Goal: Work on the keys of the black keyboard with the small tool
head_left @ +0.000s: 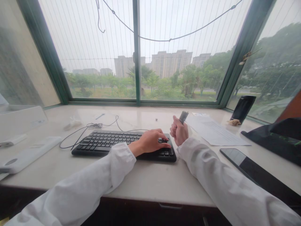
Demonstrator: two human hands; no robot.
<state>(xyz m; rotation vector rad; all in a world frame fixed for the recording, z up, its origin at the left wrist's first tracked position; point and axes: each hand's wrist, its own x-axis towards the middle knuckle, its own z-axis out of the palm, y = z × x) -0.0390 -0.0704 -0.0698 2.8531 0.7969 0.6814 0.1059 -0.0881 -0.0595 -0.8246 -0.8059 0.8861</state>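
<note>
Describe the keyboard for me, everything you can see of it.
The keyboard is black, seemingly plastic, with rows of dark keys in a low frame. It lies flat, keys up, on the pale counter. The left hand rests on its right end, thumb and fingers spread, hiding some keys; the left sleeve covers part of its front edge. A thin dark cable lies behind it and loops around its left end; where it joins is unclear.
</note>
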